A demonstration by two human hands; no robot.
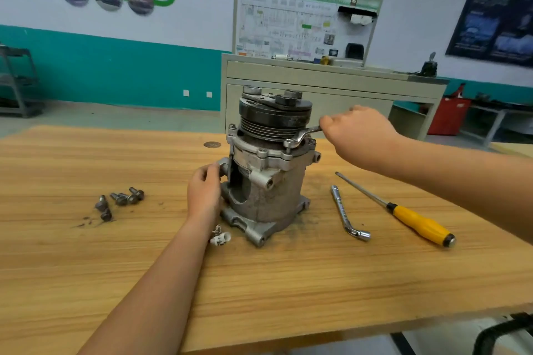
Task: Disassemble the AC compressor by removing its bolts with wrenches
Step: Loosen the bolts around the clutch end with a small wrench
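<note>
The AC compressor [277,184] stands upright on the wooden table [259,282], its black pulley on top. My left hand [205,190] grips a lug on the compressor's left side. A silver ring wrench [302,137] sits with its ring end over a bolt head on the upper flange at the right front. My right hand [357,132] grips the wrench's handle to the right of the pulley. Another bolt [232,127] stands in the flange at the left.
Several removed bolts [121,200] lie on the table to the left. An L-shaped socket wrench [347,215] and a yellow-handled screwdriver [415,217] lie to the right. A small white connector [220,238] lies by the compressor's base. A grey cabinet [331,81] stands behind the table.
</note>
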